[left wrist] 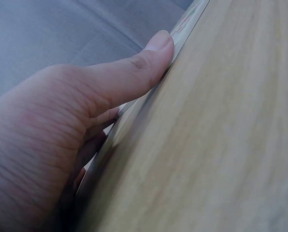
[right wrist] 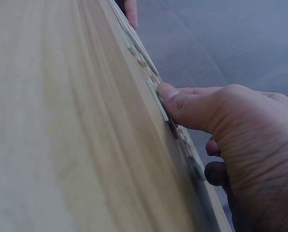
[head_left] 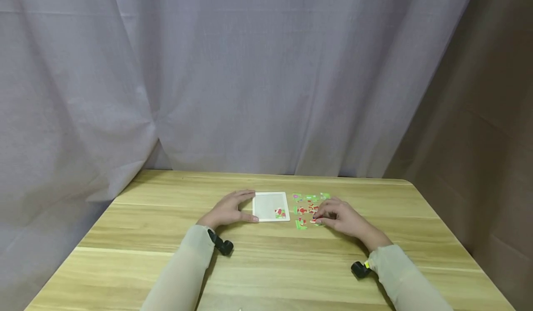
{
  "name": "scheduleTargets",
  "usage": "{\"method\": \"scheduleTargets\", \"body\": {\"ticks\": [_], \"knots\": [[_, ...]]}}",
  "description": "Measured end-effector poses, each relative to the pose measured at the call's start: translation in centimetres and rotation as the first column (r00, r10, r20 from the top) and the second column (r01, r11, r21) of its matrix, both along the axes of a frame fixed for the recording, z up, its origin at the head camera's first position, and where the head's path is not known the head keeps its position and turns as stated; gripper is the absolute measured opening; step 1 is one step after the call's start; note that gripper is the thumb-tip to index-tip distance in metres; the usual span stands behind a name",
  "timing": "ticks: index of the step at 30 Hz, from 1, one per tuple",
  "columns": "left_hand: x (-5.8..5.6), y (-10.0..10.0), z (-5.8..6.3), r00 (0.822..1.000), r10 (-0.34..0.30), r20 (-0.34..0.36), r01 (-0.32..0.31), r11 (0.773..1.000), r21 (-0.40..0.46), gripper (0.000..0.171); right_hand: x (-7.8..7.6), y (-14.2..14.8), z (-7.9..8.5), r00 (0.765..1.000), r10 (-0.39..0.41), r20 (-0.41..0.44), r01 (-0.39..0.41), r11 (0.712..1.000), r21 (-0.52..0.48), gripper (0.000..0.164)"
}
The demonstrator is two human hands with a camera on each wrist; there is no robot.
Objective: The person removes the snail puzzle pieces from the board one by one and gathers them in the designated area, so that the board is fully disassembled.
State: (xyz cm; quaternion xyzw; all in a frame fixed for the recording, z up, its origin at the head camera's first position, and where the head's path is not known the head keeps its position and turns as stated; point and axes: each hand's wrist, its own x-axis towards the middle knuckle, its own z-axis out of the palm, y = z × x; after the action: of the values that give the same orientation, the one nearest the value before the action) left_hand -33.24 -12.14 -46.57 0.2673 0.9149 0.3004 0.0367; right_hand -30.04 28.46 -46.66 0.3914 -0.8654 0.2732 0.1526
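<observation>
A white puzzle frame point(head_left: 270, 193) lies flat on the table with one colourful puzzle piece point(head_left: 280, 213) in its near right corner. My left hand point(head_left: 230, 210) rests at the frame's left side, thumb at the near corner and fingers at the far one. In the left wrist view the thumb point(left wrist: 134, 72) lies straight along the frame's edge. To the right of the frame, my right hand point(head_left: 342, 216) pinches a puzzle piece point(head_left: 313, 220) between thumb and fingertips, low over the table. The right wrist view has its thumb point(right wrist: 189, 107) on that piece, the fingers mostly hidden behind.
Several loose puzzle pieces point(head_left: 301, 210), green and red, lie in rough rows between the frame and my right hand. The wooden table point(head_left: 266, 264) ends at a grey curtain point(head_left: 250, 79) behind. A black wrist camera point(head_left: 360, 270) sits on my right sleeve.
</observation>
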Motion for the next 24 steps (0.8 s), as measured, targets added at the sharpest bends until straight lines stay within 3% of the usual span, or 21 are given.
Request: {"method": "scheduleTargets", "body": {"ticks": [16,24], "knots": [[0.23,0.01,0.17,1.000,0.005,0.018,-0.005,1.000,0.010,0.094,-0.03,-0.01,-0.04,1.000,0.006,0.008,-0.006,1.000,-0.019,0.017],[0.18,-0.02,0.13,1.000,0.008,0.013,-0.008,1.000,0.006,0.093,-0.06,-0.31,0.05,0.994,-0.069,0.088,0.077,0.993,-0.091,0.010]]}}
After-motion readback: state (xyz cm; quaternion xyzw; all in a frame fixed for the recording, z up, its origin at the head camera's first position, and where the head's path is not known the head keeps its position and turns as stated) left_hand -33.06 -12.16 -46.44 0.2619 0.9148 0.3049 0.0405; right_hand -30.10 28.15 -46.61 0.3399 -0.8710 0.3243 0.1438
